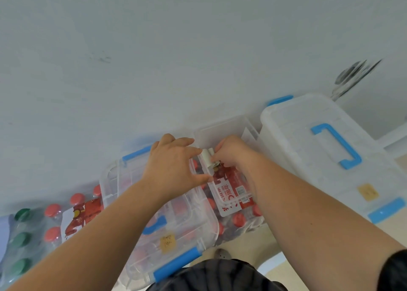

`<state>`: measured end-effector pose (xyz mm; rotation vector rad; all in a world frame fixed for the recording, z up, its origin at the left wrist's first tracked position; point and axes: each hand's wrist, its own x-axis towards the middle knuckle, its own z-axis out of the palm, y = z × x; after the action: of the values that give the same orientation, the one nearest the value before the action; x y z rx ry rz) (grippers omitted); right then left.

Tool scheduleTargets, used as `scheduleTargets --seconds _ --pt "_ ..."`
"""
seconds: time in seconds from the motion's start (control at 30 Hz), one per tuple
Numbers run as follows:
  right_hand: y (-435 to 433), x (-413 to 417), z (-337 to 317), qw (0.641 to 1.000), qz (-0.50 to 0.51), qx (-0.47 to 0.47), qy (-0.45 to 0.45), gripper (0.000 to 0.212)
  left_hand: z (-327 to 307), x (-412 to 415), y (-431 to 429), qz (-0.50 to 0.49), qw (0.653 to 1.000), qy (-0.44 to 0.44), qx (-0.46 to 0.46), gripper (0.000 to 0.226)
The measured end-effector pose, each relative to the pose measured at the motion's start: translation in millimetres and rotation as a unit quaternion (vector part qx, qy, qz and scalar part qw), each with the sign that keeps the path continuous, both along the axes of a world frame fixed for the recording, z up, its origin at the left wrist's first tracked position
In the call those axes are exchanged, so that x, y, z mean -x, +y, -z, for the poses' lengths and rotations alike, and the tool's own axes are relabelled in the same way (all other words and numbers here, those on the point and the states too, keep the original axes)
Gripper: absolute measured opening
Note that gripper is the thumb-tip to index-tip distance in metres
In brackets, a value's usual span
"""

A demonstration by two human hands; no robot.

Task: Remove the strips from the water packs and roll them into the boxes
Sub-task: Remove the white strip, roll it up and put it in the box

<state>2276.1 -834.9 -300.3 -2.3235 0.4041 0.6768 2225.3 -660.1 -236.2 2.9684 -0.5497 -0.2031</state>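
A small white roll of strip [208,156] sits between my two hands. My left hand [174,167] pinches its left end with fingers and thumb. My right hand [231,152] grips its right end from above. The roll hovers over a water pack with a red-and-white label [231,191] and red caps. That pack lies between a clear box with blue latches [136,191] on the left and another clear box [222,130] behind it. A second water pack [81,216] with red caps lies further left.
A large closed clear box with a blue handle [334,145] stands at the right. Green-capped bottles [19,238] lie at the far left. A pale wall [176,48] fills the upper view. My dark clothing [220,275] shows at the bottom.
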Motion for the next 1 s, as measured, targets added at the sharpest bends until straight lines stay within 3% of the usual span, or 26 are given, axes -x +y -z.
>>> scheduleTargets --seconds 0.1,0.23,0.37,0.6,0.83,1.0 --pt "-3 4 -5 1.000 0.004 0.016 -0.024 0.016 -2 3 3 -0.001 1.000 -0.009 0.029 0.071" --pt "0 20 -32 0.983 0.079 -0.016 -0.167 0.015 -3 9 21 -0.024 0.996 -0.042 0.078 0.060" --pt "30 52 -64 0.961 0.043 -0.050 -0.270 0.019 -4 19 56 -0.078 0.990 -0.060 0.103 0.073" --pt "75 92 -62 0.950 -0.088 0.116 -0.277 0.038 -3 50 110 -0.127 0.991 -0.024 0.031 0.082" --pt "86 105 -55 0.949 -0.004 0.137 -0.285 0.021 6 64 130 -0.102 0.994 -0.010 0.023 0.084" --pt "82 103 -59 0.944 0.017 0.148 -0.296 0.030 0 64 130 -0.078 0.997 -0.014 0.017 0.080"
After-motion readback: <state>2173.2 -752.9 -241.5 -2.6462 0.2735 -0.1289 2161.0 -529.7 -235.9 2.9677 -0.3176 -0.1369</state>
